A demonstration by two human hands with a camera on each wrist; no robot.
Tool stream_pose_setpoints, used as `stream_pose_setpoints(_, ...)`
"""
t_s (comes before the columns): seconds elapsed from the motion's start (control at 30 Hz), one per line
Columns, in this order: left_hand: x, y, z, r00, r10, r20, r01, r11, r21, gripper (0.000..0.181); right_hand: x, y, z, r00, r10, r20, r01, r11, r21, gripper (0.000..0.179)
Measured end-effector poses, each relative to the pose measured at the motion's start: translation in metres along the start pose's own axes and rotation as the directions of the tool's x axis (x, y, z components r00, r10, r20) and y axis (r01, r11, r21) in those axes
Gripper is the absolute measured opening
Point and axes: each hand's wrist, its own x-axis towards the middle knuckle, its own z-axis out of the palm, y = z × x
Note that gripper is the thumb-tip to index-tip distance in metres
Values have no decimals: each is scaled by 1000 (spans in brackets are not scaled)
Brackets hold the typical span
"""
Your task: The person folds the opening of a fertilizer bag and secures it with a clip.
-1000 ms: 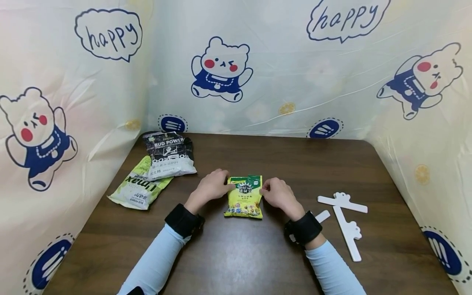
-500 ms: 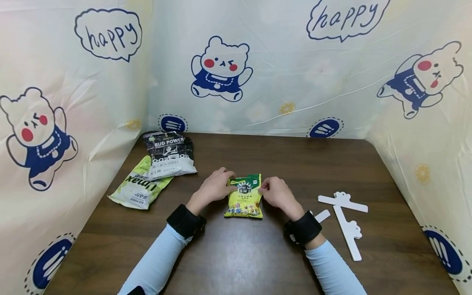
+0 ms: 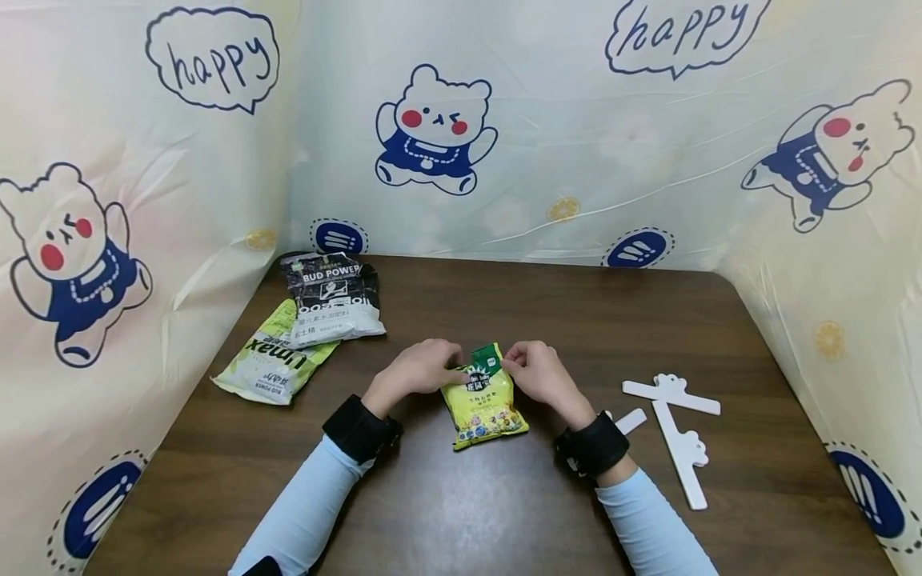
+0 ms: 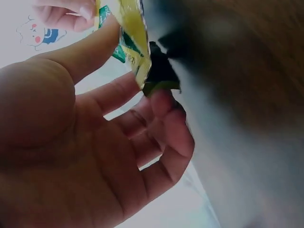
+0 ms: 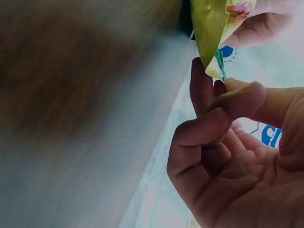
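Note:
A small yellow packet [image 3: 486, 406] with a green top is tilted between the two hands above the dark wooden table. My left hand [image 3: 421, 368] pinches its upper left side, the thumb lying over the front. In the left wrist view the packet [image 4: 132, 26] passes between thumb and fingers, and the other fingers are loosely bent. At the upper right corner, thumb and forefinger of my right hand [image 3: 543, 376] pinch the edge. The right wrist view shows the packet's corner [image 5: 209, 33] at those fingertips. Its printed front is partly covered by the left thumb.
A black and white bag [image 3: 334, 300] overlaps a green and white bag [image 3: 277, 360] at the table's back left. To the right lie white strips with bear-shaped bumps, one crosswise [image 3: 670, 390] and one lengthwise [image 3: 680, 456]; another [image 3: 630, 421] is partly hidden by the right wrist.
The packet has turned: its bottom edge swung right and toward me, while its top leans between the hands. Left fingers shifted slightly down; the right hand moved slightly up and left.

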Motion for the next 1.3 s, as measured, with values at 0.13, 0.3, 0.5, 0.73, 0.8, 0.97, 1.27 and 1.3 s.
stream_pose_setpoints(0.13,-2,4,-1,999,25,35,-24,1000,-19,20,1,0,0,999,22,50,-25,997,70,13)
stream_pose_setpoints(0.3,-6,7,-1,995,53,87,-50,998,-37,19,-1,-2,-1,992,62,110,-79,985,156,16)
stream_pose_setpoints(0.5,-10,11,-3,991,64,120,-62,998,-16,19,-4,-5,-3,989,56,139,-85,973,214,16)
stream_pose_setpoints(0.73,-17,18,-10,982,122,141,-124,992,1,19,-7,-8,-7,989,38,145,-75,963,258,17)
stream_pose_setpoints(0.8,-18,19,-11,980,142,138,-144,990,6,20,-7,-8,-8,989,33,143,-71,961,265,18)
stream_pose_setpoints(0.97,-18,19,-11,973,206,106,-207,978,0,19,-8,-9,-10,989,29,142,-73,947,314,20)
stream_pose_setpoints(1.27,-23,28,-17,971,237,18,-238,970,42,14,-8,-17,-22,995,-28,98,-16,904,428,17)
stream_pose_setpoints(1.3,-24,30,-18,969,247,-4,-246,968,51,14,-9,-18,-24,995,-31,90,-11,902,431,17)
